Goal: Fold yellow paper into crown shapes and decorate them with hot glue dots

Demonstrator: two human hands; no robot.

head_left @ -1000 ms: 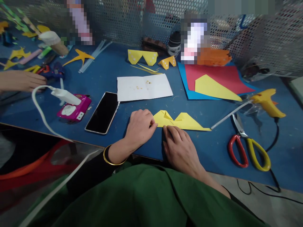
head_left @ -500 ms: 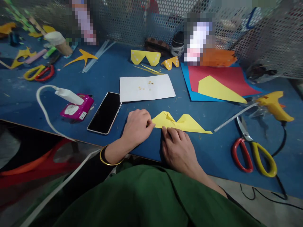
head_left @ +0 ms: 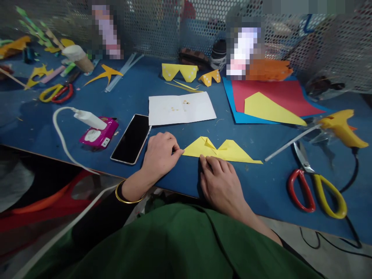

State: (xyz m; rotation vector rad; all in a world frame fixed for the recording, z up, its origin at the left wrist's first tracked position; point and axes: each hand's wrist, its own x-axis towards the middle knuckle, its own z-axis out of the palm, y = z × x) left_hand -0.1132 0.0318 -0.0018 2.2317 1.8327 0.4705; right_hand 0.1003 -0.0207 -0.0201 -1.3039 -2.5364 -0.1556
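A folded piece of yellow paper [head_left: 209,149] with two peaks and a notch between them lies flat on the blue table. At its left tip, my left hand [head_left: 159,154] is closed, thumb and forefinger pinching the corner. My right hand [head_left: 222,179] lies palm down below the notch, its fingers stretched and the fingertips touching the paper's lower edge; its thumb is mostly hidden. Just left of my left hand is a black-screened phone [head_left: 131,139]. Beyond the paper sits a creased white sheet [head_left: 181,110] with small scraps on it.
To the right are large scissors [head_left: 309,170] and a yellow glue gun [head_left: 343,124] with a glue stick. Red card [head_left: 267,87] and yellow paper lie behind. A magenta plug adapter [head_left: 101,131] with a white cable stands left. Cut-out yellow shapes [head_left: 180,72] stand near the mesh partition.
My left hand has slid slightly left along the paper's lower edge to its tip, uncovering more of the left corner. The right hand stays at the lower edge.
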